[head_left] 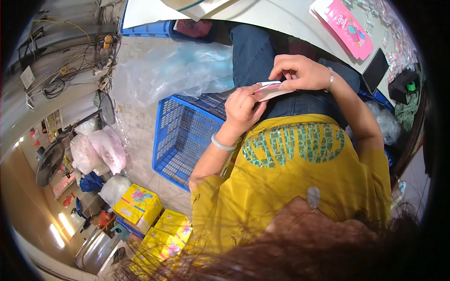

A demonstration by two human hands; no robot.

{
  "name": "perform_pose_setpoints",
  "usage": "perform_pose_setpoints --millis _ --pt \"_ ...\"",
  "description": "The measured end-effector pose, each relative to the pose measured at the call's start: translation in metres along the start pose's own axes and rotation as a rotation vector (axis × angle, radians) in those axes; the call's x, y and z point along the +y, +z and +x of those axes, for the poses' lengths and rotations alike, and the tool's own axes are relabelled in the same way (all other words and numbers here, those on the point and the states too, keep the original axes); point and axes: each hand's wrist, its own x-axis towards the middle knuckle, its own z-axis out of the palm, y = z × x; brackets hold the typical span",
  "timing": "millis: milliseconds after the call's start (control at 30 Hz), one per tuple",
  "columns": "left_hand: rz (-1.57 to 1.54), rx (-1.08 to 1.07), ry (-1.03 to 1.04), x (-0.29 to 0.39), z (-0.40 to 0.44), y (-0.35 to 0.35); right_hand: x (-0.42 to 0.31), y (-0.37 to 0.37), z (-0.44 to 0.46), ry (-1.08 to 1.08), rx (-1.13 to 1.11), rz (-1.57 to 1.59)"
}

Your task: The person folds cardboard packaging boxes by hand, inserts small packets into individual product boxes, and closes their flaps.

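Note:
My left hand (244,108) is closed around one end of a thin folded card piece (275,92), white outside with pink showing inside. It is held slightly above my lap. My right hand (302,74) is at the card's other end, its thumb against the edge and its fingers curled. Part of the card is hidden behind the fingers. On the white table (276,13) at the upper right lies a stack of pink printed cards (347,29). A dark phone (375,70) rests at the table's edge near my right forearm.
A blue plastic crate (180,140) stands on the floor to my left, with clear plastic sheeting (173,70) beyond it. Yellow boxes (137,204) and plastic bags (105,147) are at the lower left. Many small pieces (391,28) cover the table's far right.

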Motion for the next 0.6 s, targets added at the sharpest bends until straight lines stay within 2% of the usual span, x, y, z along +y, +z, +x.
perform_pose_setpoints --millis 133,267,367,467,600 --pt "-0.029 -0.027 0.001 0.007 0.012 0.002 0.002 0.004 -0.002 -0.151 0.085 -0.078" --pt "-0.038 -0.084 -0.017 0.011 0.014 0.0 -0.001 0.012 0.002 -0.184 0.11 -0.113" --pt "-0.005 -0.064 0.02 0.009 0.007 0.005 0.007 0.013 0.001 -0.193 0.04 -0.02" --pt "0.005 -0.052 0.052 0.009 0.004 0.006 0.015 0.007 -0.006 0.016 -0.063 0.312" --pt "0.016 -0.075 0.049 0.011 0.006 0.005 0.028 0.006 -0.012 -0.052 -0.073 0.422"
